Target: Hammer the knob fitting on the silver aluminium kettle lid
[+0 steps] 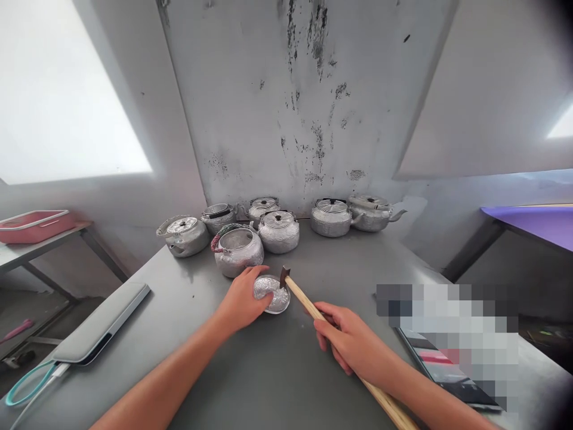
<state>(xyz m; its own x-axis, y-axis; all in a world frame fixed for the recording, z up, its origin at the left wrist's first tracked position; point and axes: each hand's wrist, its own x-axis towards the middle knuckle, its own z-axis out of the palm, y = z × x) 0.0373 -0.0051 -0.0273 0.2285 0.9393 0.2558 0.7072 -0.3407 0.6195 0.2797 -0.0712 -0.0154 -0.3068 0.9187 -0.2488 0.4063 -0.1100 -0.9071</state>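
Beyond the lid (267, 286), passage is barred by clustered kettles (280, 236); a narrow gap is left beside the right-hand pair (331, 221). Rightward, the bench (246, 370) is crossed by the hammer (305, 300); leftward, its edge is lined by a grey case (102, 322).

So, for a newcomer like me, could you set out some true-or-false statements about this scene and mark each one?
1. The right hand grips a hammer with a wooden handle. True.
2. The left hand is clear of the round lid. False: the left hand touches the round lid.
3. The kettle with the red-and-green handle has its lid on. False: that kettle's top is open.
4. A pink tray stands left of the kettles. True.
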